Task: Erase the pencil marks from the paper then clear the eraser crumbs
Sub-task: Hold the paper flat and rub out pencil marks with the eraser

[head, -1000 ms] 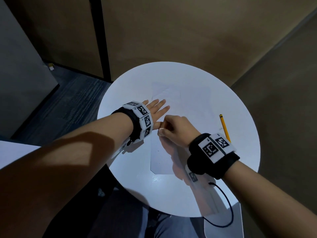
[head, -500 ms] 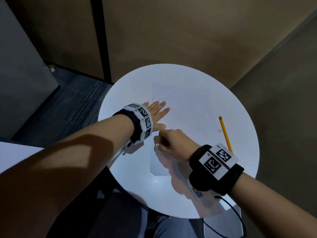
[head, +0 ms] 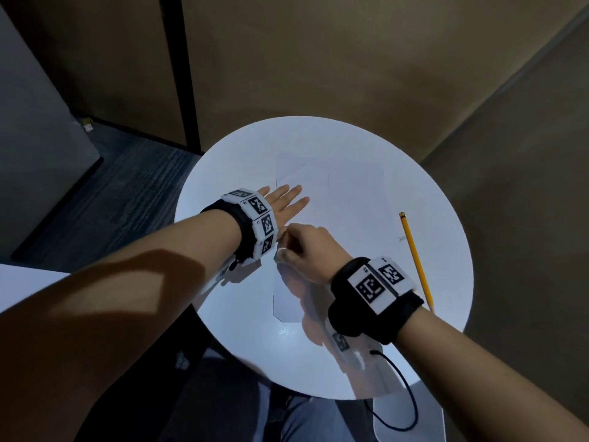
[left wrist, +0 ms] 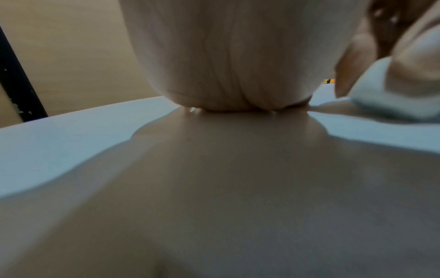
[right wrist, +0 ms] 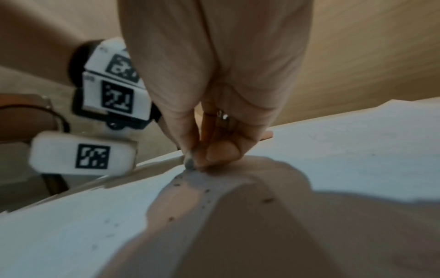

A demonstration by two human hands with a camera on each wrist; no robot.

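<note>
A white sheet of paper (head: pixel 344 199) lies on the round white table (head: pixel 242 314). My left hand (head: pixel 287 200) lies flat on the sheet's left edge, fingers straight and spread. Just beside it, my right hand (head: pixel 288 250) pinches a small white eraser (head: pixel 281 255) and presses it on the paper. The right wrist view shows the eraser's greyed tip (right wrist: pixel 189 162) on the sheet, with several dark crumbs (right wrist: pixel 207 191) scattered below it. From the left wrist, the eraser (left wrist: pixel 385 101) shows under the right fingertips. I can make out no pencil marks near the eraser.
A yellow pencil (head: pixel 414 260) lies on the table to the right of the paper, with faint scribbles (head: pixel 401 239) on the tabletop beside it. A black cable (head: pixel 401 397) hangs from my right wrist over the near table edge. Brown walls surround the table.
My right hand pulled the eraser toward me along the paper, then pushed it back away and slightly left. The left hand stayed flat in place.
</note>
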